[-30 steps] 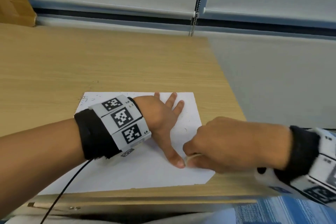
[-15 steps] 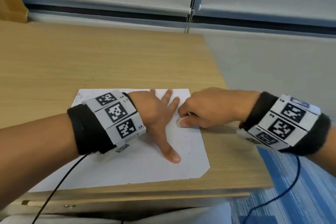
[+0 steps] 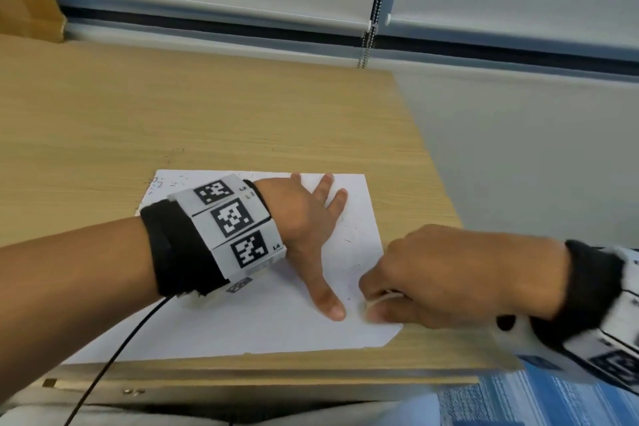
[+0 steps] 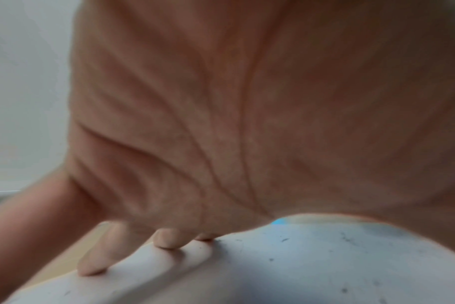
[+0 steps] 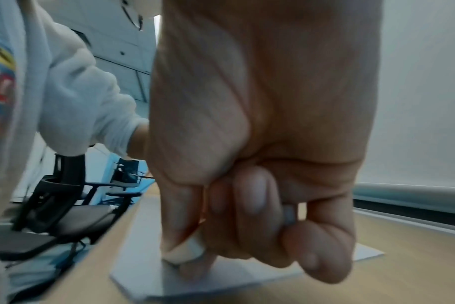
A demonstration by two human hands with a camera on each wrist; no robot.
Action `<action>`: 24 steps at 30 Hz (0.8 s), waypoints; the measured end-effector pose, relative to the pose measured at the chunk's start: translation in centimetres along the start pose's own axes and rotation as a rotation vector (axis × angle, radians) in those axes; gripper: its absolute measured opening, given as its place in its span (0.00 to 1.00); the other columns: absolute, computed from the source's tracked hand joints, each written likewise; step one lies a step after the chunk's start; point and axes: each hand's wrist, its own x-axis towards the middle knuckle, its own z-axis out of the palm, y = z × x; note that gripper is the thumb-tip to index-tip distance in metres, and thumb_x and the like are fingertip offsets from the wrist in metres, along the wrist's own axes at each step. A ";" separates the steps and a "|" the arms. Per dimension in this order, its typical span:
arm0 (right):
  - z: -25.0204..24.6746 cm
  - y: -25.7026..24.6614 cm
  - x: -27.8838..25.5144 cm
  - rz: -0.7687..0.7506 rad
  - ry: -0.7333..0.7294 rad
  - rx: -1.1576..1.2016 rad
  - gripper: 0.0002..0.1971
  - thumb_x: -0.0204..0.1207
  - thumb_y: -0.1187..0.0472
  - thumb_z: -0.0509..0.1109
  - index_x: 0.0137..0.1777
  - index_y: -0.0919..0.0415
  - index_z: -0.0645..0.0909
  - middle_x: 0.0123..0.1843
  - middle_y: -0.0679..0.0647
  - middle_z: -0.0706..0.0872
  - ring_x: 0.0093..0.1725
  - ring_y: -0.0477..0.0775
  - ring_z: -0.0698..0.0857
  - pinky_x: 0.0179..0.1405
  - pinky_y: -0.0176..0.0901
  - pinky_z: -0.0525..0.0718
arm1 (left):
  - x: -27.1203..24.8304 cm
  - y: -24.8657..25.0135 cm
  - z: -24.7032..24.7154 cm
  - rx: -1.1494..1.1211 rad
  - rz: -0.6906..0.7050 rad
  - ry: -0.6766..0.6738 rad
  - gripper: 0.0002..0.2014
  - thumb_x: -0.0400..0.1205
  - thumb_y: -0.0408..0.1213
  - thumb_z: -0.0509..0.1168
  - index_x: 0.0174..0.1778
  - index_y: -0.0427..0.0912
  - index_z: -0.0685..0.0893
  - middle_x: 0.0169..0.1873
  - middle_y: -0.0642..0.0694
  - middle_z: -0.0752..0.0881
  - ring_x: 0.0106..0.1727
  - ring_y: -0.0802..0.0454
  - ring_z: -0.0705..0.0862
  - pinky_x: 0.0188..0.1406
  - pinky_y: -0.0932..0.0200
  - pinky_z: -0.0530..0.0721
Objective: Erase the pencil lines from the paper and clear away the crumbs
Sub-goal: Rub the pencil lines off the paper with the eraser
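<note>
While my left hand [image 3: 304, 218] lay flat with fingers [image 4: 166, 239] spread on the paper [image 3: 262, 325], my right hand [image 3: 446, 273] was curled around the eraser [image 5: 186, 252], pinching it down near the sheet's 4 o'clock corner. The paper sat on the desk [image 3: 214, 107] by its near edge. Crumbs [image 3: 347, 240] were scattered toward 2 o'clock. Judgement: the sheet is thin, light and easily creased; anchor it flat-palmed close to the rubbing. The eraser looks small and soft; grip it low.
</note>
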 end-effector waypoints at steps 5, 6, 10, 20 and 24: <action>-0.8 2.6 0.9 0.131 0.054 0.012 0.18 0.83 0.43 0.56 0.44 0.56 0.77 0.34 0.48 0.79 0.33 0.50 0.77 0.42 0.51 0.79 | 0.0 0.0 -0.1 -0.005 0.001 0.001 0.78 0.50 0.81 0.68 0.76 0.51 0.18 0.78 0.50 0.19 0.82 0.29 0.32 0.79 0.30 0.56; -0.5 2.1 0.7 0.103 0.040 0.018 0.18 0.84 0.44 0.56 0.44 0.57 0.76 0.33 0.48 0.77 0.32 0.48 0.75 0.41 0.50 0.78 | 0.0 0.0 0.0 -0.003 0.003 0.002 0.78 0.50 0.81 0.68 0.76 0.51 0.18 0.78 0.50 0.19 0.82 0.29 0.32 0.79 0.29 0.56; -0.6 0.4 0.2 0.040 -0.009 0.041 0.16 0.84 0.44 0.56 0.43 0.55 0.76 0.31 0.46 0.75 0.31 0.48 0.74 0.40 0.47 0.76 | 0.1 0.0 0.0 0.008 -0.003 0.006 0.79 0.50 0.82 0.68 0.77 0.50 0.18 0.78 0.49 0.20 0.82 0.28 0.33 0.78 0.28 0.59; -0.7 -0.1 1.5 -0.001 -0.009 0.079 0.17 0.83 0.43 0.58 0.45 0.56 0.78 0.30 0.47 0.77 0.30 0.47 0.75 0.37 0.47 0.76 | -0.1 0.0 0.1 0.014 0.006 0.015 0.78 0.52 0.82 0.68 0.77 0.50 0.19 0.78 0.48 0.20 0.82 0.28 0.32 0.80 0.32 0.57; -2.6 3.5 4.4 0.142 0.121 0.008 0.17 0.83 0.44 0.59 0.46 0.57 0.81 0.31 0.44 0.76 0.31 0.46 0.75 0.33 0.44 0.71 | 0.1 -0.4 0.4 -0.017 0.028 0.020 0.78 0.50 0.82 0.68 0.79 0.54 0.20 0.78 0.51 0.19 0.82 0.29 0.32 0.80 0.31 0.56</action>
